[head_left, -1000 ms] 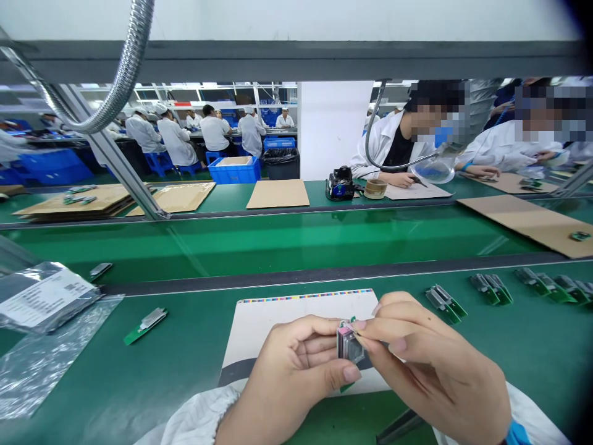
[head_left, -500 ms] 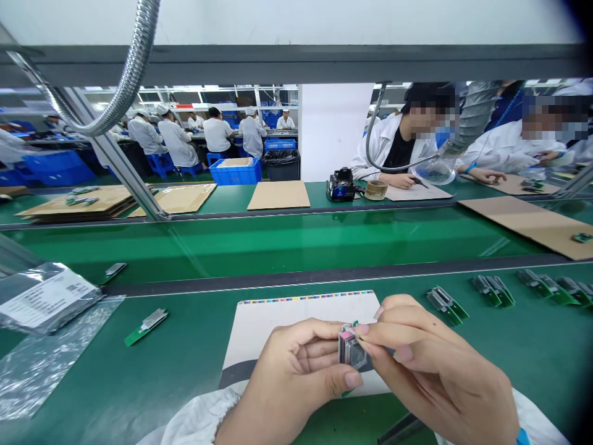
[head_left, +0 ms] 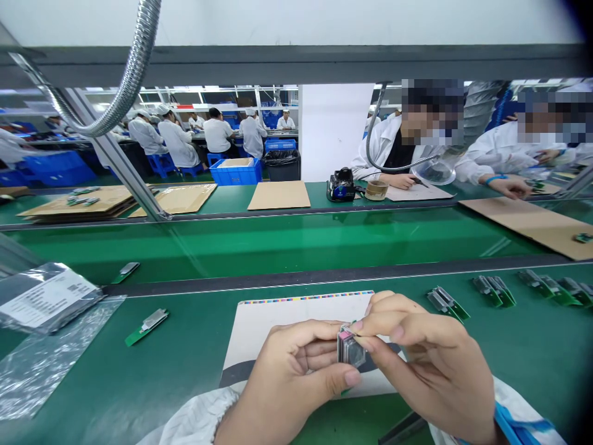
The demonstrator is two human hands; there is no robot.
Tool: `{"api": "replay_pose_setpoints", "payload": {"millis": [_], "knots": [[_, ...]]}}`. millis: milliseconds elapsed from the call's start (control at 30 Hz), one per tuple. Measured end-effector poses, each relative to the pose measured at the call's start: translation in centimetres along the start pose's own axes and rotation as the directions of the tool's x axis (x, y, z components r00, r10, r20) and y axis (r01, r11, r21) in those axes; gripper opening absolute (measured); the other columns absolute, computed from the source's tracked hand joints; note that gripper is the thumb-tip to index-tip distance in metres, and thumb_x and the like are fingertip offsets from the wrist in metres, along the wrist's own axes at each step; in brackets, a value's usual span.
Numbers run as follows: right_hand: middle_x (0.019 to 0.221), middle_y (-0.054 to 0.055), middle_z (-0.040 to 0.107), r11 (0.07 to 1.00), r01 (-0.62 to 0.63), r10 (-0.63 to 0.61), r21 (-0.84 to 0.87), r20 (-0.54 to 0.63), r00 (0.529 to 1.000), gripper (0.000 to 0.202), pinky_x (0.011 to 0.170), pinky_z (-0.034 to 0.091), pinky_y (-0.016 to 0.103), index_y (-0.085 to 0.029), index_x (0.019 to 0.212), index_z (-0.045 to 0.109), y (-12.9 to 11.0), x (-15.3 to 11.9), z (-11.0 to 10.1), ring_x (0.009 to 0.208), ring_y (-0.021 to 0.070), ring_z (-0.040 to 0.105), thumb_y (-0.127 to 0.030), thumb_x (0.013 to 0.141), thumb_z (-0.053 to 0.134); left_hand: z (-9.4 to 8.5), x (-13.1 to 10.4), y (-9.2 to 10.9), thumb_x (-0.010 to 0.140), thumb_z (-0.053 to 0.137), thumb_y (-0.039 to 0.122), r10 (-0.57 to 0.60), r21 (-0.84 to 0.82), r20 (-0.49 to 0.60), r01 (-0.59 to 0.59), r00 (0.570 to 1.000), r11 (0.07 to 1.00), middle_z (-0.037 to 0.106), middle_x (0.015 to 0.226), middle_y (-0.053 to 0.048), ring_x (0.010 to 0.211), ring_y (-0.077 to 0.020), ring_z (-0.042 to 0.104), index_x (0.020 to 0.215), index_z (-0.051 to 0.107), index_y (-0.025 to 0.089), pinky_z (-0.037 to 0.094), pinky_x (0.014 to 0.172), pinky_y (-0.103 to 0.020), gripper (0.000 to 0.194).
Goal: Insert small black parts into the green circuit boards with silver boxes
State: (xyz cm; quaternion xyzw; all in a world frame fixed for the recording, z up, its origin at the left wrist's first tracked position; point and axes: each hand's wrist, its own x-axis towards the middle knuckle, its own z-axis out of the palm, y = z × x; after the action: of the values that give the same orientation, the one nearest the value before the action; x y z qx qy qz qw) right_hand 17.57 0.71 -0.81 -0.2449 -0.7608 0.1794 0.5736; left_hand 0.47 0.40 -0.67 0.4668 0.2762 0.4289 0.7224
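Above a white printed sheet (head_left: pixel 296 309), my left hand (head_left: pixel 301 377) is closed around a small grey module (head_left: pixel 351 351) with a pink patch on top and a bit of green board showing below. My right hand (head_left: pixel 417 352) touches the module's top edge with thumb and index finger pinched together; whatever lies between those fingertips is too small to make out. A green board with a metal part (head_left: pixel 147 326) lies on the table to the left. Several similar boards (head_left: pixel 448 303) stand in groups to the right.
A labelled bag (head_left: pixel 49 296) lies at the left on clear plastic. Beyond the dark rail, the green belt (head_left: pixel 278 244) carries a small board (head_left: pixel 126 271). Cardboard (head_left: pixel 523 222) is at the right. Across it, a person (head_left: pixel 393 148) holds a pen-like tool.
My right hand has shifted slightly left, its wrist turned, with the fingertips still at the module. The board on the belt has moved right. A co-worker's hand at far right has moved towards the cardboard.
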Motion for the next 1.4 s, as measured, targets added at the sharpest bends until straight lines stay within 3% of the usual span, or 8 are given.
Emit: {"api": "replay_pose_setpoints", "payload": {"millis": [333, 533, 767, 1067, 1200, 1300, 1400], "knots": [[0.104, 0.004, 0.059, 0.984, -0.124, 0.11, 0.131, 0.103, 0.989, 0.048, 0.083, 0.049, 0.036, -0.024, 0.119, 0.044, 0.1, -0.5, -0.7, 0.099, 0.0188, 0.056, 0.004, 0.081, 0.053, -0.1, -0.3, 0.0, 0.069, 0.079, 0.011, -0.013, 0.053, -0.038, 0.015, 0.999, 0.998, 0.077, 0.091, 0.001, 0.084, -0.0153, 0.072, 0.09, 0.076, 0.026, 0.057, 0.079, -0.021, 0.026], [0.101, 0.004, 0.058, 0.979, -0.14, 0.125, 0.149, 0.103, 0.987, 0.048, 0.08, 0.05, 0.034, -0.025, 0.118, 0.045, -0.1, -0.7, -0.3, 0.097, 0.018, 0.056, 0.006, 0.081, 0.05, 0.2, -0.3, 0.2, 0.07, 0.078, 0.013, 0.003, 0.129, -0.039, 0.002, 0.999, 0.992, 0.076, 0.098, -0.004, 0.096, -0.0239, 0.07, 0.09, 0.076, 0.023, 0.058, 0.083, -0.028, 0.022], [0.098, 0.003, 0.058, 0.985, -0.098, 0.088, 0.139, 0.076, 0.993, 0.046, 0.077, 0.051, 0.033, -0.023, 0.115, 0.046, -0.2, -0.6, -0.1, 0.092, 0.0171, 0.057, 0.008, 0.081, 0.048, 0.1, -0.3, 0.3, 0.072, 0.076, 0.013, 0.06, 0.228, -0.007, -0.057, 0.998, 0.972, 0.075, 0.099, 0.0, 0.091, -0.0203, 0.071, 0.094, 0.076, 0.03, 0.057, 0.085, -0.028, 0.028], [0.094, 0.003, 0.058, 0.987, -0.089, 0.081, 0.133, 0.067, 0.994, 0.046, 0.074, 0.051, 0.032, -0.024, 0.116, 0.045, 0.2, -0.7, 0.1, 0.088, 0.0161, 0.057, 0.007, 0.082, 0.05, -0.3, -0.5, -0.1, 0.074, 0.074, 0.015, 0.142, 0.494, -0.001, -0.123, 0.99, 0.861, 0.075, 0.097, -0.001, 0.087, -0.0204, 0.069, 0.098, 0.075, 0.031, 0.059, 0.081, -0.03, 0.029], [0.098, 0.004, 0.058, 0.982, -0.167, 0.159, 0.085, 0.098, 0.982, 0.035, 0.079, 0.051, 0.033, -0.025, 0.114, 0.046, 0.4, -0.7, -0.7, 0.094, 0.0182, 0.057, -0.004, 0.087, 0.053, -0.6, -0.4, -0.3, 0.073, 0.075, 0.016, 0.137, 0.474, -0.021, -0.111, 0.99, 0.874, 0.074, 0.105, -0.002, 0.092, -0.0228, 0.07, 0.097, 0.075, 0.03, 0.059, 0.083, -0.031, 0.027], [0.109, 0.007, 0.055, 0.967, -0.247, 0.254, -0.058, 0.213, 0.943, 0.024, 0.084, 0.05, 0.034, -0.025, 0.111, 0.05, 0.5, -0.3, -1.7, 0.106, 0.0214, 0.054, -0.021, 0.089, 0.058, -0.6, -0.2, -0.3, 0.073, 0.075, 0.019, 0.121, 0.448, -0.037, -0.091, 0.992, 0.889, 0.073, 0.106, -0.004, 0.095, -0.0237, 0.07, 0.096, 0.074, 0.026, 0.058, 0.086, -0.032, 0.024], [0.112, 0.005, 0.055, 0.952, -0.252, 0.297, -0.173, 0.333, 0.895, 0.012, 0.084, 0.05, 0.031, -0.027, 0.102, 0.056, 0.7, 0.2, -2.2, 0.106, 0.02, 0.054, -0.028, 0.09, 0.057, -0.5, -0.2, -0.6, 0.074, 0.075, 0.016, 0.104, 0.361, -0.041, -0.082, 0.994, 0.929, 0.072, 0.108, -0.004, 0.098, -0.0219, 0.069, 0.095, 0.068, 0.024, 0.057, 0.088, -0.032, 0.024]]}}
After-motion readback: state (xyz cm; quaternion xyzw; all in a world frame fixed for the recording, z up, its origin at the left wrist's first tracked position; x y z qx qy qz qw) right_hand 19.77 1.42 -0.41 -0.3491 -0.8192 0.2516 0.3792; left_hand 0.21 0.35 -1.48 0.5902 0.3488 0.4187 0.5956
